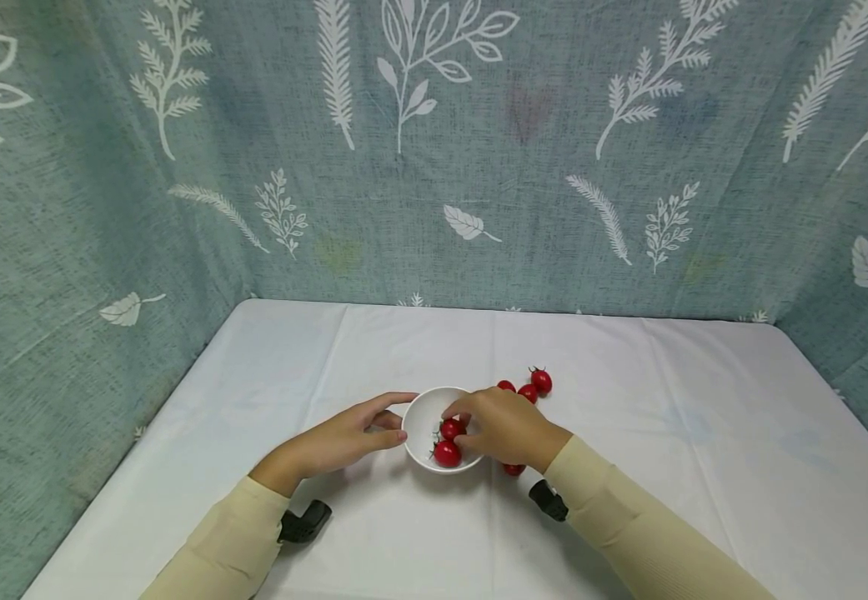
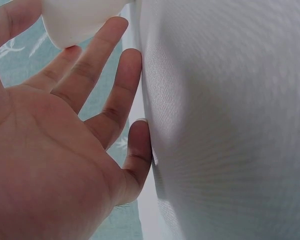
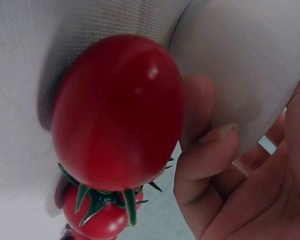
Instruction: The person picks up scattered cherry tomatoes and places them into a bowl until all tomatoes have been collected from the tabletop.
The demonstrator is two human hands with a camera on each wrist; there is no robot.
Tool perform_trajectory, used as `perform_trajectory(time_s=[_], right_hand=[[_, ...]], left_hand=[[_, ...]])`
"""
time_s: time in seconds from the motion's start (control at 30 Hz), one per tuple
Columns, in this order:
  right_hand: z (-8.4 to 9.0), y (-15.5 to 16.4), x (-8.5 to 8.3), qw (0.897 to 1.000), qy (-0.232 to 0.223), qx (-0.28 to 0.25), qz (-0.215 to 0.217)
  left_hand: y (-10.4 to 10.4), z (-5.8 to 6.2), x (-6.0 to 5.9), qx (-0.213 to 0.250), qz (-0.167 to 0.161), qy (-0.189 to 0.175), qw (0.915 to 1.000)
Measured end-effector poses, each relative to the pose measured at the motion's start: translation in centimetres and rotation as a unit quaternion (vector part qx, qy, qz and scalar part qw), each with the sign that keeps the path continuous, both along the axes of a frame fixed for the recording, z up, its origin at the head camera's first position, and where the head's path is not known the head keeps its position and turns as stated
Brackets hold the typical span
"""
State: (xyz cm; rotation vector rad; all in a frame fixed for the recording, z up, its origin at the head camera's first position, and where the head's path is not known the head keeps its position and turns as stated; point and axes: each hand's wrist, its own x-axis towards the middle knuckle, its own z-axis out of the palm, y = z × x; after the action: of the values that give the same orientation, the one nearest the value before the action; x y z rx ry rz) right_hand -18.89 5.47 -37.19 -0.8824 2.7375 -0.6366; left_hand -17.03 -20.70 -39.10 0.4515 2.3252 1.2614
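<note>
A white bowl point(image 1: 420, 421) stands on the table with two red cherry tomatoes inside, an upper one point(image 1: 451, 429) and a lower one point(image 1: 447, 453). My left hand point(image 1: 347, 435) rests against the bowl's left side, thumb and index finger spread along it. In the left wrist view, its fingers point(image 2: 85, 72) are extended, some touching the bowl point(image 2: 77, 20). My right hand point(image 1: 512, 425) reaches over the right rim and pinches the upper tomato between thumb and index finger. The right wrist view shows its other fingers point(image 3: 207, 160) bent outside the bowl point(image 3: 240, 60).
Beyond my right hand several cherry tomatoes point(image 1: 541, 381) lie on the white tablecloth point(image 1: 606, 367). Another tomato point(image 1: 513, 469) lies under the right wrist, large in the right wrist view point(image 3: 117, 112). A leaf-patterned green curtain point(image 1: 403, 208) encloses the table's back and sides.
</note>
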Motion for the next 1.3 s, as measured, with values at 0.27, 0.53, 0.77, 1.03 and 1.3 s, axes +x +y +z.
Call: perform_trajectory(time_s=[0.27, 0.53, 0.77, 1.03, 1.3], right_hand=[[-0.1, 0.0, -0.1, 1.000, -0.004, 0.002, -0.003], [0.2, 0.5, 0.3, 1.000, 0.025, 0.011, 0.001], [0.5, 2.0, 1.4, 0.996, 0.087, -0.031, -0.008], [0.8, 4.0, 2.6, 0.985, 0.140, -0.090, -0.034], [1.1, 5.9, 3.1, 0.980, 0.153, -0.118, -0.045]], left_hand=[[0.1, -0.1, -0.1, 0.002, 0.002, -0.001, 1.0000], [0.1, -0.1, -0.1, 0.004, -0.006, 0.001, 1.0000], [0.1, -0.1, -0.1, 0.000, -0.008, 0.011, 0.9999], [0.0, -0.1, 0.0, 0.000, -0.001, 0.004, 1.0000], [-0.2, -0.3, -0.1, 0.009, -0.012, 0.004, 0.9999]])
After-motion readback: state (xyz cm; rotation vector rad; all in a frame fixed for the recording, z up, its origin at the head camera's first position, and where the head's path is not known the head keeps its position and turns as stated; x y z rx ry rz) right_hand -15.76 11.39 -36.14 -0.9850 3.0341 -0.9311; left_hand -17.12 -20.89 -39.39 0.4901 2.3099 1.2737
